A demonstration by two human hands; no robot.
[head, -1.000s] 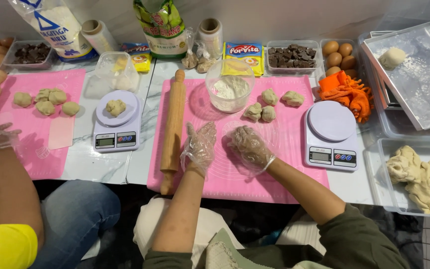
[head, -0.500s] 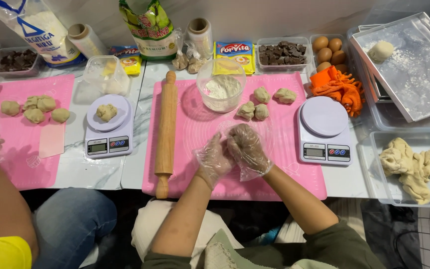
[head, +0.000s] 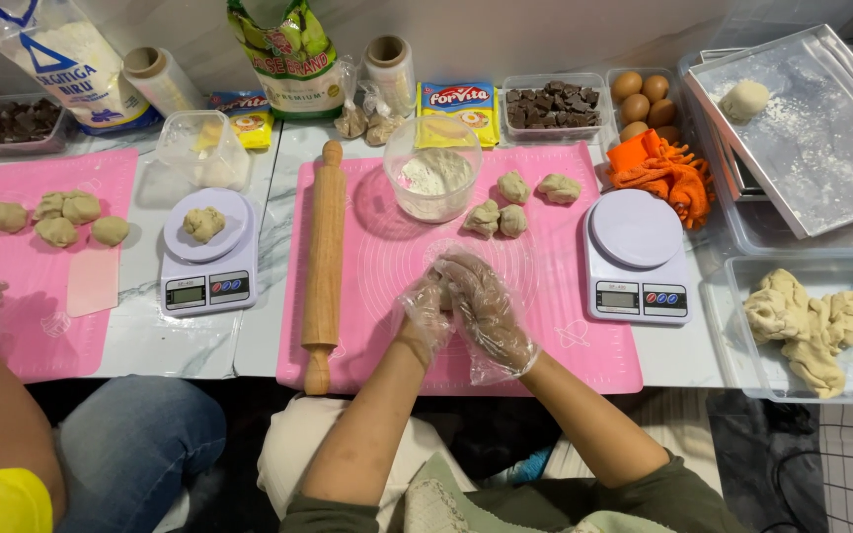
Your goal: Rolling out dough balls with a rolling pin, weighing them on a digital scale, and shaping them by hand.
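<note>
Both gloved hands, left (head: 425, 314) and right (head: 484, 311), are cupped together over the pink mat (head: 565, 336); whatever sits between the palms is hidden. Four dough balls (head: 510, 205) lie just beyond, a flour bowl (head: 432, 168) and rolling pin (head: 324, 247) to the left

Head view, steeply down, near pink mat (head: 565, 326)

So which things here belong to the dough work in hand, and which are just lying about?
In use: left hand and right hand cupped together over the pink mat; dough balls; flour bowl.

Lying about: rolling pin, scale, eggs, orange cloth.
</note>
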